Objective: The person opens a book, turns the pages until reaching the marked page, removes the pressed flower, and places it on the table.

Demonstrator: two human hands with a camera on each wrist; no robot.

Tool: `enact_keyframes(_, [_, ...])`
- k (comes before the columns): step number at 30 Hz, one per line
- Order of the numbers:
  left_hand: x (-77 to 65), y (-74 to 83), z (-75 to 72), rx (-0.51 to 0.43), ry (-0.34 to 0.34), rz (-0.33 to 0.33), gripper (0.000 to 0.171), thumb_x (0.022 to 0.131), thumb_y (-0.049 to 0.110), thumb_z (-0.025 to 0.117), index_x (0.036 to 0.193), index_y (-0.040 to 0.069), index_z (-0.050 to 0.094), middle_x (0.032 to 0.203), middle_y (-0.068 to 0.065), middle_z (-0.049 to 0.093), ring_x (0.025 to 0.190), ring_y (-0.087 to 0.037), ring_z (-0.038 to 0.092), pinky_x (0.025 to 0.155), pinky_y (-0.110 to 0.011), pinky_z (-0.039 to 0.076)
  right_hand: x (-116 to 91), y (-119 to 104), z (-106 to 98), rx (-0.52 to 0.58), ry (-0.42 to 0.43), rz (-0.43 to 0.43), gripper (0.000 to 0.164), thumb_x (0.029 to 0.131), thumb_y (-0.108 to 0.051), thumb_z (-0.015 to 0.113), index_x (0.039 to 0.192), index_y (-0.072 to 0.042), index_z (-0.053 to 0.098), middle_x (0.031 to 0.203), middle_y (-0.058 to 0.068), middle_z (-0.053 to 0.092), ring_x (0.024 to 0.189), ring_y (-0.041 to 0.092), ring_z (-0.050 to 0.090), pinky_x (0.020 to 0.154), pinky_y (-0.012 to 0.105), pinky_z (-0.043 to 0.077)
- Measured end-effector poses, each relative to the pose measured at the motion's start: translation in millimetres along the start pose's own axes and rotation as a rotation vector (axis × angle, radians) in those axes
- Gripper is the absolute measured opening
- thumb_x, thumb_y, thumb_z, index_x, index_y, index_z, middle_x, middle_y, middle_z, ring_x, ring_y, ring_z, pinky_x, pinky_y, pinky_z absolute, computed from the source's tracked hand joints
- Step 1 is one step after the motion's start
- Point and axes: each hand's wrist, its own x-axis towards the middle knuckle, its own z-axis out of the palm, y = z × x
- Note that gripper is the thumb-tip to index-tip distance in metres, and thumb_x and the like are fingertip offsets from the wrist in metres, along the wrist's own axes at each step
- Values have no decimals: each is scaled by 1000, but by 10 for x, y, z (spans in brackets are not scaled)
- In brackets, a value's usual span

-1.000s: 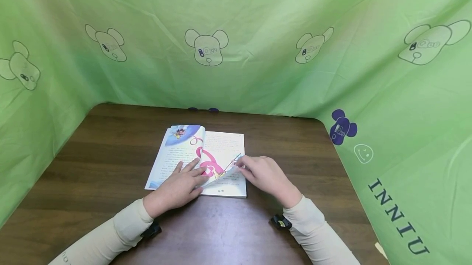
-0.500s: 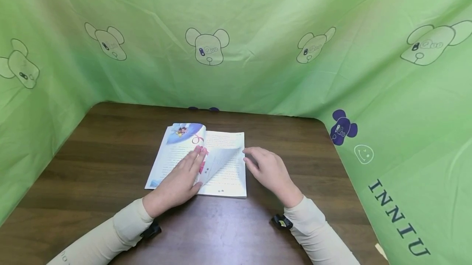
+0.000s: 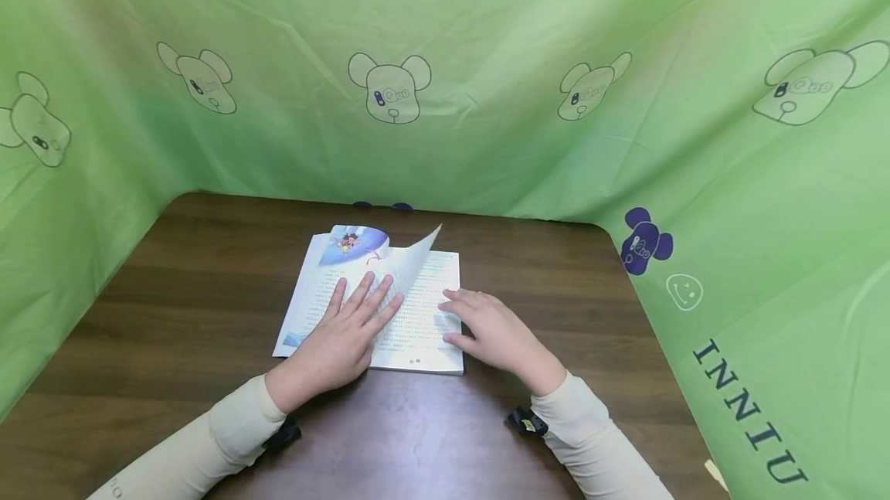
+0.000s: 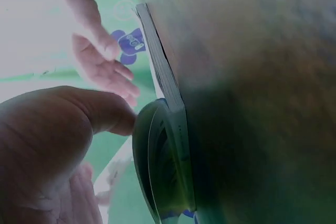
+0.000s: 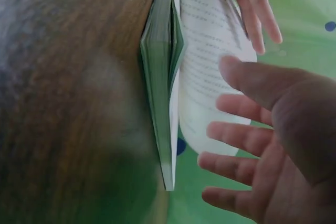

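Note:
An open book [image 3: 424, 341] with printed text and a blue picture at its top left lies on the table. My left hand [image 3: 341, 338] rests across the left page near the spine, fingers straight and spread. Past those fingers a leaf [image 3: 417, 253] stands raised, its corner pointing up and to the right. At the right edge of the book is my right hand [image 3: 497, 334], fingers relaxed and apart, fingertips overlapping the right page. In the right wrist view that hand [image 5: 283, 140] holds nothing. The left thumb [image 4: 113, 111] shows beside the curved pages in the left wrist view.
The brown wooden table [image 3: 208, 284] surrounds the book. A green curtain [image 3: 487, 144] printed with bear heads hangs along the back and both sides. Each wrist wears a black device, one of them [image 3: 528, 420] by the right cuff.
The leaf has swung from the right side up toward the left. My right hand has let it go and now hovers lower at the page's edge. My left fingers have spread over the left side.

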Motion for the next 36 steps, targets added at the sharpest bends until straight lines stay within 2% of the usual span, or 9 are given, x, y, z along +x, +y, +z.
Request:
enact_keyframes(5, [-9,-18,-17,-16,-35,23,74,91,11,62,160,16,37,169,-11,26,156,-36,21,122,-65,13,-45,7,36,38,-169,-39,75,90,-50,75,152,-15,50,165,10,36,152,34,33,122,58,23])
enact_keyframes(7, [-9,-32,-32,-30,-73,17,72,90,11,61,159,15,40,169,-12,27,156,-35,22,122,-64,14,-67,9,46,74,-227,-44,86,86,-55,77,155,-16,45,169,9,28,156,35,24,124,58,16])
enact_keyframes(12, [-7,-69,-75,-65,-175,-8,69,88,12,60,156,13,45,169,-13,26,157,-36,19,122,-64,16,-96,8,74,118,-298,-52,100,79,-61,80,160,-18,38,171,8,19,158,36,13,125,59,9])
enact_keyframes(19, [-11,-94,-113,-114,-258,-15,67,89,12,57,155,15,47,169,-13,26,157,-38,18,120,-67,17,-107,-1,86,99,-326,-45,102,81,-64,76,162,-18,34,172,8,15,158,37,10,125,60,7])
enact_keyframes(24, [-8,-117,-112,-142,-310,-48,59,90,13,54,149,14,56,163,-15,37,154,-42,26,117,-67,26,-107,3,74,124,-344,-30,99,83,-63,75,162,-19,34,172,7,16,159,34,9,125,60,5])
enact_keyframes(28, [-18,-122,-128,-183,-313,-73,52,91,12,54,142,14,63,160,-17,42,151,-46,29,112,-69,33,-96,13,80,137,-359,-16,97,83,-62,75,161,-20,35,172,5,17,159,31,10,125,59,4])
enact_keyframes(31, [-27,-123,-137,-205,-306,-88,46,95,15,53,140,15,65,160,-17,42,151,-46,30,111,-69,34,-86,11,83,131,-359,-19,94,85,-61,74,161,-20,36,172,5,18,159,32,11,125,60,5])
enact_keyframes(36, [-35,-115,-134,-219,-314,-98,41,102,31,59,140,16,65,161,-16,40,152,-45,28,112,-69,33,-88,4,71,117,-347,-38,89,89,-59,71,160,-17,38,171,8,20,158,35,14,124,62,9])
